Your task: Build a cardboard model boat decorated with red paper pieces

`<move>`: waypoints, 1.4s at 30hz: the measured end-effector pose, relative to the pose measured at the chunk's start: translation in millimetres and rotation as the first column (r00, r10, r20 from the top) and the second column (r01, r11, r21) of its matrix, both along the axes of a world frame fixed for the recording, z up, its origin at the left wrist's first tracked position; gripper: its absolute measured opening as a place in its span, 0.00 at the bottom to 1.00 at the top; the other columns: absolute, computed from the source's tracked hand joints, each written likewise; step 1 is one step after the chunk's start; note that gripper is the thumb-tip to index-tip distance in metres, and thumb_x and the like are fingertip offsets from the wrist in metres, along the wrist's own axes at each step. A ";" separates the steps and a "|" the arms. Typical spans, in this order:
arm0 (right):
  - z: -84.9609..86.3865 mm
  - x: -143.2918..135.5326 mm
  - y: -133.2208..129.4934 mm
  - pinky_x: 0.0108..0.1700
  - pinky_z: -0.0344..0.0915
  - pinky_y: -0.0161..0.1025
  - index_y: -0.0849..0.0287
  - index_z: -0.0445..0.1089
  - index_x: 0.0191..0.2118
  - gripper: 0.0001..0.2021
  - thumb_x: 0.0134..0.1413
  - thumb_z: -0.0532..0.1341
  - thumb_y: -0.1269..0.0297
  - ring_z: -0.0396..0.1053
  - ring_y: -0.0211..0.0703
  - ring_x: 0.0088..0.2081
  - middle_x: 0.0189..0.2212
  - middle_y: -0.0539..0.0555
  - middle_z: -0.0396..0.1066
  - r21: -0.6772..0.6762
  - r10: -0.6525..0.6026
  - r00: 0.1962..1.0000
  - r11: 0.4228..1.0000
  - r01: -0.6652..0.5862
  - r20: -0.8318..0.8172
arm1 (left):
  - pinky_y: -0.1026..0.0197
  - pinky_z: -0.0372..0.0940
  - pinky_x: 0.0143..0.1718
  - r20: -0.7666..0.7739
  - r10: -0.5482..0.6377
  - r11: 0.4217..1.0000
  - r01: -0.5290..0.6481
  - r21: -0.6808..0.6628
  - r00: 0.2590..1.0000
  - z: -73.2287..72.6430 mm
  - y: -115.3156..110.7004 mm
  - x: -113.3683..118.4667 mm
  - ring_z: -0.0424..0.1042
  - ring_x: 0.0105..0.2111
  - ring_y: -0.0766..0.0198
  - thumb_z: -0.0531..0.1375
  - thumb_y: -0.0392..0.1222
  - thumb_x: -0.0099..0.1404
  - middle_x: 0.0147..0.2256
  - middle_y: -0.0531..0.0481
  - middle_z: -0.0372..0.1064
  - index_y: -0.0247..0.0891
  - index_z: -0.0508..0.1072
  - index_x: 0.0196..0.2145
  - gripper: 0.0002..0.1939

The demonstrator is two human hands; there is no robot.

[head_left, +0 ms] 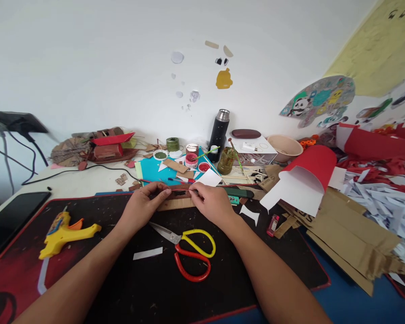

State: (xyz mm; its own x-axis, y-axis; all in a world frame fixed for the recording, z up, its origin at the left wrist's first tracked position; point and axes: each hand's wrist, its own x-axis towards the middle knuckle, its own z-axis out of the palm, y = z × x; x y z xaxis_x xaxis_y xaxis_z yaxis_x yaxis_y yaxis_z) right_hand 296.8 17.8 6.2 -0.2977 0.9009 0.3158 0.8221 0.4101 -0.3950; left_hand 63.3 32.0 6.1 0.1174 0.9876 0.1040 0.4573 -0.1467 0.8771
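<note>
At the far edge of the dark mat (pixel 128 288), my left hand (pixel 145 203) has thumb and fingers closed on the left end of a thin brown strip (pixel 180 187). My right hand (pixel 213 203) pinches near the strip's other end, its fingertips partly hidden. A small dark patch shows on the strip between the hands. Below it lies a tan cardboard strip (pixel 176 204). Scissors (pixel 177 243) with one yellow and one red handle rest on the mat, closer to me. A white paper strip (pixel 147 254) is beside them.
To the left are a yellow glue gun (pixel 62 234) and a phone (pixel 11 220). Paint pots (pixel 191 159), a black flask (pixel 218 135) and a glass jar (pixel 226 161) stand behind. On the right are a utility knife (pixel 239 192), a lighter (pixel 273 225), cardboard (pixel 351 229) and red paper (pixel 317 168).
</note>
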 end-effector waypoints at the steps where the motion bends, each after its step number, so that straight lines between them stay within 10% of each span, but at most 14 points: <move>1: -0.1 0.2 0.0 0.36 0.58 0.36 0.54 0.78 0.46 0.07 0.72 0.61 0.65 0.81 0.45 0.36 0.37 0.51 0.85 -0.001 0.001 1.000 1.000 -0.001 0.000 | 0.55 0.69 0.45 0.001 -0.001 1.000 0.001 0.005 1.000 0.4 -0.1 0.2 0.77 0.41 0.50 0.63 0.67 0.64 0.38 0.48 0.82 0.44 0.79 0.36 0.23; 42: 0.7 -3.5 -0.5 0.34 0.56 0.38 0.55 0.78 0.48 0.09 0.74 0.60 0.61 0.79 0.45 0.33 0.34 0.52 0.84 -0.009 -0.028 1.000 1.000 0.028 0.010 | 0.53 0.70 0.46 0.009 -0.007 1.000 0.006 0.023 1.000 0.4 0.5 2.0 0.79 0.43 0.48 0.66 0.68 0.61 0.40 0.47 0.84 0.44 0.84 0.36 0.24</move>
State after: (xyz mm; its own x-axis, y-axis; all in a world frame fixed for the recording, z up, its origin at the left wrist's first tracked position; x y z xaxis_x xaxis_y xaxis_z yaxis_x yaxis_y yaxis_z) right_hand 293.3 17.3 6.9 -0.2754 0.9117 0.3048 0.8369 0.3834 -0.3907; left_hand 65.2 32.5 6.6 0.1227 0.9841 0.1281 0.4480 -0.1701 0.8777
